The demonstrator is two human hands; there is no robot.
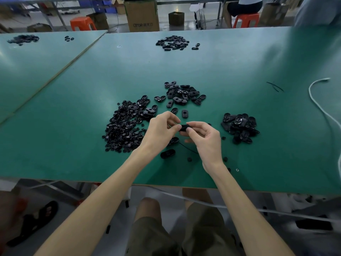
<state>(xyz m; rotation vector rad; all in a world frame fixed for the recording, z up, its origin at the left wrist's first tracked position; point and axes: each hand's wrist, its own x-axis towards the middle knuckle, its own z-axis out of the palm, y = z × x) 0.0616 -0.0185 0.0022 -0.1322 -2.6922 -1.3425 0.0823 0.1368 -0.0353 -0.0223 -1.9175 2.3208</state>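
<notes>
Above the green table [239, 145], my left hand [160, 130] and my right hand [204, 137] meet and together pinch a small black oval plastic part [183, 128] between fingertips and thumbs. Most of that part is hidden by my fingers. Left of my hands lies a big heap of small black round pieces [123, 128]. Behind my hands sits a pile of black oval shells [182, 94]. To the right lies another pile of black oval parts [239, 127]. One oval part [167, 153] lies under my left wrist.
A white cable [319, 106] curls along the table's right side. A farther pile of black parts [172, 43] lies at the back, and more on the left table [24, 38]. Cardboard boxes, orange stools and a seated person are beyond. Loose small pieces dot the near edge.
</notes>
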